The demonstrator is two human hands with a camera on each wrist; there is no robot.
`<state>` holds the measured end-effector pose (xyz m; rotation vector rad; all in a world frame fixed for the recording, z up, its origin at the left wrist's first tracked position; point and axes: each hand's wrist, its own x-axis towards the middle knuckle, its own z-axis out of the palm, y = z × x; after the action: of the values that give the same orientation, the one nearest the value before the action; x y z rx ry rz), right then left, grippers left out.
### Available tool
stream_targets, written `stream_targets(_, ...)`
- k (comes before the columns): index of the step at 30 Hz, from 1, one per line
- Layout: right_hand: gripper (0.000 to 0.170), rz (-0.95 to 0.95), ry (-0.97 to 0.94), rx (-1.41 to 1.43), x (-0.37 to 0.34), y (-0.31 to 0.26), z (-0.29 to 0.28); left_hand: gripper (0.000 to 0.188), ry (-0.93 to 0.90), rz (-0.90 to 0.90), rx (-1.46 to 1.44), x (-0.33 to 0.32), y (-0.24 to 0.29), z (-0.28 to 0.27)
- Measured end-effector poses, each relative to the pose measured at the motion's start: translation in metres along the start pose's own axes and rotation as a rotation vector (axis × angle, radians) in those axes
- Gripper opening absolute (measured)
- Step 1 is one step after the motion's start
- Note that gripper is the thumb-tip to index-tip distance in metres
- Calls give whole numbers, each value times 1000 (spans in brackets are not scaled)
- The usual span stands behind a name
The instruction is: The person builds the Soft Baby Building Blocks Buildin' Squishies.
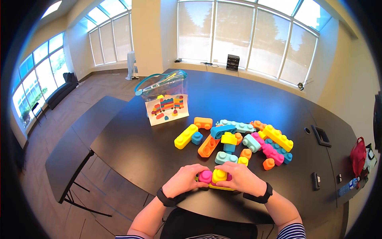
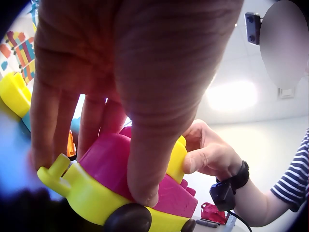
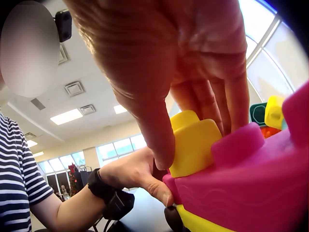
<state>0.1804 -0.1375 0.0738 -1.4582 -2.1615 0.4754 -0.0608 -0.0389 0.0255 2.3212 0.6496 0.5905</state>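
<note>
My left hand (image 1: 181, 179) grips a pink block (image 2: 106, 159) from its sides, thumb on the near face and fingers on the far face. That block sits on a yellow base (image 2: 91, 203) with dark wheels (image 2: 128, 220). A small yellow block (image 3: 195, 147) is pinched between thumb and fingers of my right hand (image 1: 242, 178). It stands on top of the pink block, beside a round pink stud. In the right wrist view the left thumb lies low against the pink block's end.
Several loose blocks lie beyond the hands, including a light teal block (image 1: 226, 158), an orange block (image 1: 209, 146) and a long yellow block (image 1: 186, 136). Behind them stands a clear bag (image 1: 165, 87) with a picture card (image 1: 167, 110). A water bottle (image 1: 347, 187) lies at the right.
</note>
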Motion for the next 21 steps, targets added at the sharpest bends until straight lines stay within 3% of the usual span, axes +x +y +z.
stream_targets(14,53,-64,104,19,-3,8,14,55,45,36,37,-2,0,0)
stream_targets(21,55,-54,88,35,-6,10,17,51,-13,-76,-16,-1,14,-6)
